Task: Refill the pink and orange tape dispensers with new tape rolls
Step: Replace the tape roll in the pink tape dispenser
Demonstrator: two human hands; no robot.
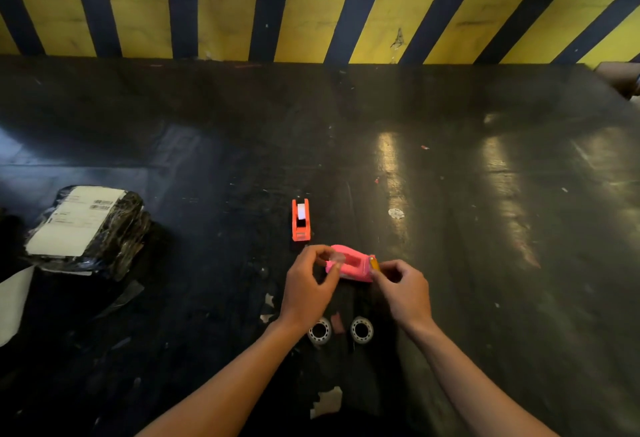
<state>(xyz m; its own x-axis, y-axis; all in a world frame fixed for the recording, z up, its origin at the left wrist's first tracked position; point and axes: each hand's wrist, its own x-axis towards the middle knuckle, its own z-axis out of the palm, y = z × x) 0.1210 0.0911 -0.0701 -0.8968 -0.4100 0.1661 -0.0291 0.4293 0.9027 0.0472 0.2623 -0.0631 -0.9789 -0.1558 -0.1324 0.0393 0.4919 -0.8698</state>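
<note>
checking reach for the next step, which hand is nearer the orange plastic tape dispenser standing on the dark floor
Left. The left hand sits just below the orange plastic tape dispenser, close to its near end. The right hand is farther off, below and to the right of it.

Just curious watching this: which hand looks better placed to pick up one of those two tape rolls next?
Probably the left hand. The left tape roll lies close below its wrist, and that hand only pinches something small and clear. The right hand grips the pink dispenser at its end and seems to be steadying it.
</note>
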